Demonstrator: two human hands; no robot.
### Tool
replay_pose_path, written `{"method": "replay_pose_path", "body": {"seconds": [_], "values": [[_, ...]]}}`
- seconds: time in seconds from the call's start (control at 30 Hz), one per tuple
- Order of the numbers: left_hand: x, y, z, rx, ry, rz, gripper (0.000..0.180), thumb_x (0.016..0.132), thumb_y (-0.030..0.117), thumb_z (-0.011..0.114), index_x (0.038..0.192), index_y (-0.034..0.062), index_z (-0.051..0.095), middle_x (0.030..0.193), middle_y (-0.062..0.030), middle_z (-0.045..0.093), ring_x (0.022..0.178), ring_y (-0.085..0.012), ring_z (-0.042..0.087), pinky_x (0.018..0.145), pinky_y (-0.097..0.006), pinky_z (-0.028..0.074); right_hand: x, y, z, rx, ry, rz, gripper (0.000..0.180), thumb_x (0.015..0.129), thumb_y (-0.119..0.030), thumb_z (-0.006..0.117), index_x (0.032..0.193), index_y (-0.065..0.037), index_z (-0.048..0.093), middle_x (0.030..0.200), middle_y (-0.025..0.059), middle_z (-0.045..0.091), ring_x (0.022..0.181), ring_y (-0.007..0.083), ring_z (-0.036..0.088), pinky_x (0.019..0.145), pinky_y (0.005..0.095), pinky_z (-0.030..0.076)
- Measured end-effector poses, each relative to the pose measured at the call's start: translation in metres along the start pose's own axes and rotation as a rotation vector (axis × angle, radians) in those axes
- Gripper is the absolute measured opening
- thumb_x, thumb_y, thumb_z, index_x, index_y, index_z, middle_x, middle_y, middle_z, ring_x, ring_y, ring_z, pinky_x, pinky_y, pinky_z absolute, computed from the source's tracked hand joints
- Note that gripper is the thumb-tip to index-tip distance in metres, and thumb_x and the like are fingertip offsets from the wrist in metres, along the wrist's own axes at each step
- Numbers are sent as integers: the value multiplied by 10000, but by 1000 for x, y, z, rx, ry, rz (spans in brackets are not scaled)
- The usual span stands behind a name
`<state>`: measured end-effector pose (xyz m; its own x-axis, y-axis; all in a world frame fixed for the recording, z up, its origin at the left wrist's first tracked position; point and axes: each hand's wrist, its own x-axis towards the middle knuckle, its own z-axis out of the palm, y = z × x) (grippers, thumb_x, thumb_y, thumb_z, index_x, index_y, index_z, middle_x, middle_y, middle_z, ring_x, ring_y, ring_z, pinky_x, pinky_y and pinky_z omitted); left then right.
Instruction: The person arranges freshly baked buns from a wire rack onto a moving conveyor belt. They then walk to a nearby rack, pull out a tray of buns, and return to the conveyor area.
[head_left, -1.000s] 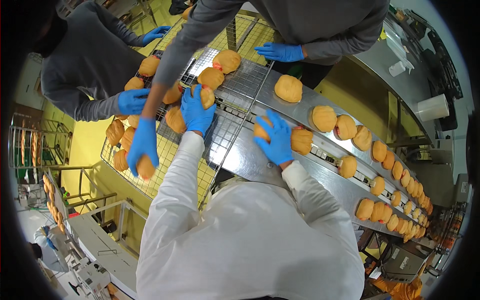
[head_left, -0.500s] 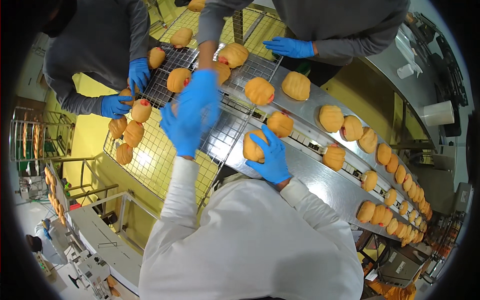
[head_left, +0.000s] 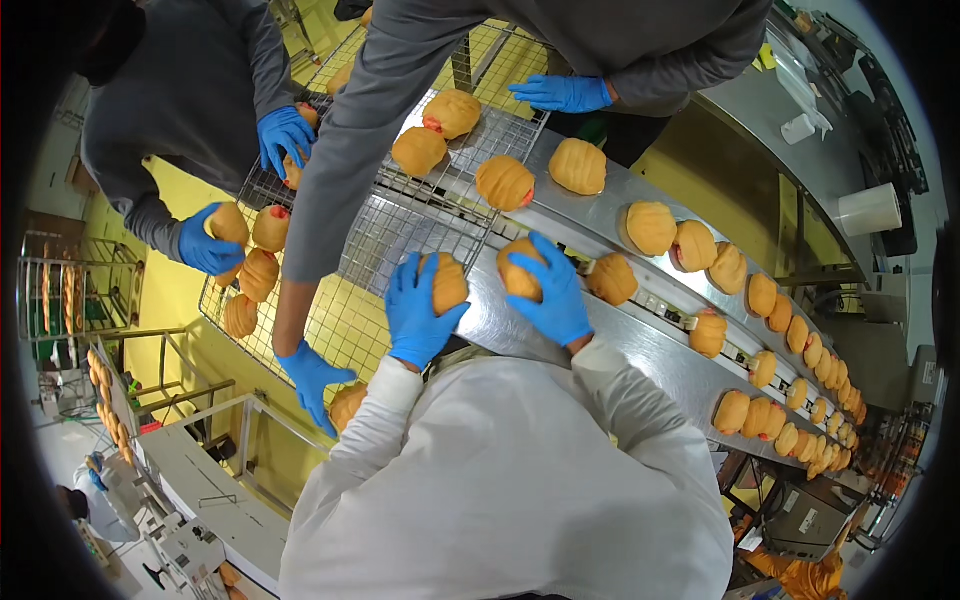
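Both my hands wear blue gloves. My left hand (head_left: 418, 312) is closed on the side of a golden-brown bread roll (head_left: 450, 283), by the edge where the wire rack meets the metal conveyor. A hand's width to its right, my right hand (head_left: 553, 297) has its fingers round another bread roll (head_left: 519, 270) over the conveyor's near metal side. Just beyond that hand, a roll with scored crust (head_left: 612, 279) sits on the belt. Several rolls show red filling at one end.
A co-worker's grey sleeve (head_left: 370, 140) crosses the wire rack (head_left: 370, 325), its gloved hand (head_left: 312, 380) beside a roll (head_left: 347, 403) near my left forearm. Another person's hand (head_left: 210, 240) holds a roll at the left. Rolls line the conveyor (head_left: 620, 345) rightward.
My left hand has moved back and right and now grips a roll. My right hand keeps its roll. The co-worker's arm has reached across the rack toward me. Rolls on the belt have shifted.
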<state>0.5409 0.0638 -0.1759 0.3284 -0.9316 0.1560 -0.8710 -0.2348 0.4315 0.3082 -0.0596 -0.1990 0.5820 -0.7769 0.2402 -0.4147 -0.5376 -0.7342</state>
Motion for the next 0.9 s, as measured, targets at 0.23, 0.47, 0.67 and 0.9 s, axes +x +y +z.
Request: {"method": "replay_pose_path", "body": {"seconds": [0.23,0.47,0.67,0.9], "values": [[-1,42,5,-41,-49,58,913,804,503,793,1528,65,449,1416,-218,493,1178,-436,516,981,-529,451,24,23,-22,-118,90,12,516,837,-174,756,1342,-132,659,1524,208,509,1375,403,495,1165,504,372],[37,36,31,-299,-16,128,530,947,306,637,1396,31,574,1341,-214,599,1165,-436,595,978,-510,492,-20,-29,14,-102,-139,-98,788,764,-353,845,1480,-186,561,1611,199,391,1442,412,404,1179,499,320],[144,44,55,-365,1,345,660,897,343,719,1481,109,518,1514,-254,451,1350,-467,479,1112,-516,422,-13,-15,16,-106,-106,45,767,768,-266,826,1485,-212,561,1611,216,385,1436,408,424,1167,493,353],[191,84,64,170,-405,142,765,814,437,775,1496,227,501,1461,-205,484,1341,-436,491,1084,-526,434,-8,16,-13,-223,1,140,677,846,-161,740,1495,-236,562,1636,211,356,1432,417,434,1174,480,361]]}}
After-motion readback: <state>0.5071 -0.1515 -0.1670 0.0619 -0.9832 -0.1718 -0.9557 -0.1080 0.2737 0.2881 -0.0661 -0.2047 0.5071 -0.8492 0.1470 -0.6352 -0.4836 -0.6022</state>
